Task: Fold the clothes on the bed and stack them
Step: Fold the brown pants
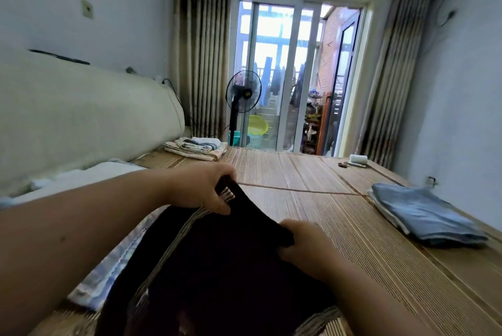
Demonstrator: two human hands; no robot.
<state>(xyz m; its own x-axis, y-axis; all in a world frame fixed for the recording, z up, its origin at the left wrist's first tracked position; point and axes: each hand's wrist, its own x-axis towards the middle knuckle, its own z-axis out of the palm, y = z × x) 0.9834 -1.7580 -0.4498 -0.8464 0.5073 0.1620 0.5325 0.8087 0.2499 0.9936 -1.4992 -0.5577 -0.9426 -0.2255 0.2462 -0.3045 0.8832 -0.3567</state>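
My left hand (202, 189) is pinched tight on the far edge of the dark garment (217, 262), and my right hand (304, 246) is clenched on the same edge nearer to me, so the cloth hangs taut between them and drapes down toward my body over the bed mat (339, 227). Because I'm only gripping one edge, I think the loose lower part could bunch or fold crookedly. It could also drag across the striped cloth (108, 273) under my left forearm, well short of the folded blue pile (423, 213) beyond my right hand.
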